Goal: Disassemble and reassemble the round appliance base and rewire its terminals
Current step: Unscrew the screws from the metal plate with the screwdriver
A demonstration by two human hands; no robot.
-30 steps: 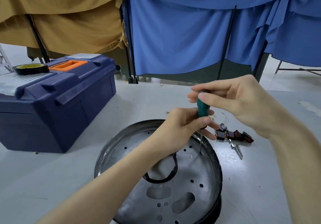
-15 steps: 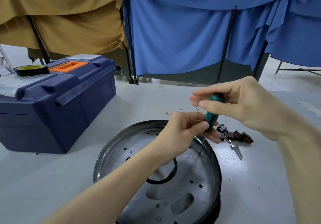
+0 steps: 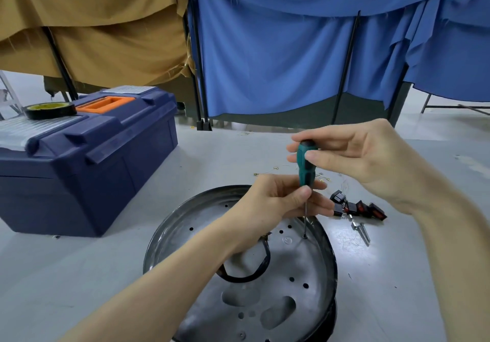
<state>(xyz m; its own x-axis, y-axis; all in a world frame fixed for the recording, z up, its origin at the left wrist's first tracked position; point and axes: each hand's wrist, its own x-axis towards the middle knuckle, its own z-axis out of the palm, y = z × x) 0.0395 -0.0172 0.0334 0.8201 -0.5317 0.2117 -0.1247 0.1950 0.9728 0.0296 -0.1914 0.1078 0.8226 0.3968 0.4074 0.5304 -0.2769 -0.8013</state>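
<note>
Resting flat on the grey surface (image 3: 79, 275), the round appliance base (image 3: 299, 267) is rigid, smooth sheet metal that probably slides and is best gripped at its rim, while the right hand (image 3: 371, 161) pinches the handle of the upright screwdriver (image 3: 305, 166) and the left hand (image 3: 275, 203) pinches its neck.

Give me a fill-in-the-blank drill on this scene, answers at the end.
1. The right hand grips the screwdriver by its ____ handle.
2. A ____ cable loops on the round base beneath the left hand, which pinches the tool lower down.
3. The switches lie to the base's ____.
4. The tape roll rests on the toolbox, beside its ____ handle.

Answers: green; black; right; orange.
</note>
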